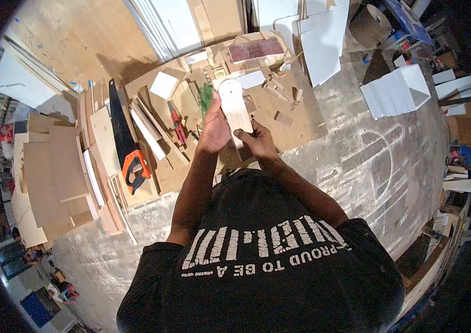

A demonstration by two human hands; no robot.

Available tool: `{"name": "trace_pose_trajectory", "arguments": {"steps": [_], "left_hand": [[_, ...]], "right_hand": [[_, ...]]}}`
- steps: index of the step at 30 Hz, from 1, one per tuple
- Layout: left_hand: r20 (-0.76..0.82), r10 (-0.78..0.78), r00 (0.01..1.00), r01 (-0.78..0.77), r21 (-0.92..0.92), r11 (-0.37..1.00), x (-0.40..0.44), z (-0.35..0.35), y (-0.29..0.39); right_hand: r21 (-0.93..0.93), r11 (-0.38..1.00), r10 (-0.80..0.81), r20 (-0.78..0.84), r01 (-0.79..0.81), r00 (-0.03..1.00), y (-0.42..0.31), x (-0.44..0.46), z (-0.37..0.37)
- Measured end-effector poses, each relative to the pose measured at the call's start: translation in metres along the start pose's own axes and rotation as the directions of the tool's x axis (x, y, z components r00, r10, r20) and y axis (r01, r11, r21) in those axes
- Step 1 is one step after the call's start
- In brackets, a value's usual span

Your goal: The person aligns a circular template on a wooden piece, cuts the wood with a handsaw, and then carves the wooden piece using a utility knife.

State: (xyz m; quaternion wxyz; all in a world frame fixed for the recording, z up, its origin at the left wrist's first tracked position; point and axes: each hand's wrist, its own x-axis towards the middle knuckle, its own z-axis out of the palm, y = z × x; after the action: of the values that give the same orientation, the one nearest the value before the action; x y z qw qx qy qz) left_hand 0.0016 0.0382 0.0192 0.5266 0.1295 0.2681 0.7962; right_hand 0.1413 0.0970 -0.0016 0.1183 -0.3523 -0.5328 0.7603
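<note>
An orange-handled saw (124, 136) lies left of the arms; red pliers (178, 123) sit nearer the hands. Over the table (305, 119), the right hand (260, 143) pinches a pale board's (237, 110) near end; the left hand (215, 130) clasps its left edge, fingers partly hidden. Beyond lies a dark-red block (255, 50).

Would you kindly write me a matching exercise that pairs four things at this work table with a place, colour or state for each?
Things:
1. Saw
2. Round-ended wooden piece
3. Red tool
4. Dark reddish slab

Descriptions:
A. At the far side of the table
B. Near end under the thumb of the right hand
C. Black blade, orange handle
D. Between the saw and the left hand

Pairs: 1-C, 2-B, 3-D, 4-A
</note>
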Motion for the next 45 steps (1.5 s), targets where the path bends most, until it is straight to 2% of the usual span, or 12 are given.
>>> {"name": "trace_pose_trajectory", "arguments": {"steps": [4,13,19,21,23,26,31,35,36,38,43,45], "left_hand": [[-0.042,-0.007,0.999,0.007,-0.009,1.000,-0.002,-0.003,-0.003],[-0.065,0.013,0.998,-0.017,-0.060,0.998,-0.004,-0.021,-0.015],[-0.101,0.062,0.993,-0.071,-0.083,0.994,-0.006,-0.027,-0.017],[-0.120,0.073,0.990,-0.086,-0.108,0.990,-0.004,-0.039,-0.020],[-0.132,0.089,0.987,-0.105,-0.125,0.987,-0.007,-0.039,-0.020],[-0.147,0.102,0.984,-0.122,-0.140,0.983,-0.012,-0.057,-0.022],[-0.211,0.145,0.967,-0.153,-0.023,0.988,-0.024,-0.058,-0.016],[-0.316,0.191,0.929,-0.171,0.090,0.981,-0.036,-0.053,0.000],[-0.340,0.215,0.916,-0.179,0.136,0.974,-0.039,-0.054,0.005],[-0.367,0.209,0.906,-0.220,0.012,0.975,-0.042,-0.074,0.013],[-0.491,0.351,0.797,-0.454,-0.104,0.885,-0.056,-0.095,0.054],[-0.487,0.370,0.792,-0.487,-0.137,0.862,-0.058,-0.133,0.061]], "right_hand": [[0.010,1.000,-0.006,0.008,0.006,1.000,0.001,-0.003,-0.001],[0.253,0.965,0.069,0.015,-0.071,0.997,0.016,0.003,-0.010],[0.107,0.990,0.091,0.036,-0.094,0.995,0.020,0.007,-0.013],[-0.001,0.997,-0.078,-0.073,0.078,0.994,0.063,0.022,-0.021],[-0.081,0.987,-0.142,-0.029,0.140,0.989,0.117,0.049,-0.037],[-0.169,0.981,-0.069,0.145,0.094,0.987,0.140,0.070,-0.048],[-0.246,0.969,0.094,0.230,-0.036,0.969,0.060,0.031,-0.011],[-0.476,0.822,-0.198,0.276,0.313,0.940,0.017,0.012,0.018],[-0.474,0.819,-0.192,0.304,0.323,0.933,0.007,0.010,0.022],[-0.530,0.773,-0.185,0.339,0.349,0.923,0.002,0.007,0.028],[-0.755,0.524,-0.159,0.367,0.394,0.916,-0.006,-0.011,0.031],[-0.760,0.535,-0.175,0.329,0.370,0.928,0.012,-0.003,0.015]]}}
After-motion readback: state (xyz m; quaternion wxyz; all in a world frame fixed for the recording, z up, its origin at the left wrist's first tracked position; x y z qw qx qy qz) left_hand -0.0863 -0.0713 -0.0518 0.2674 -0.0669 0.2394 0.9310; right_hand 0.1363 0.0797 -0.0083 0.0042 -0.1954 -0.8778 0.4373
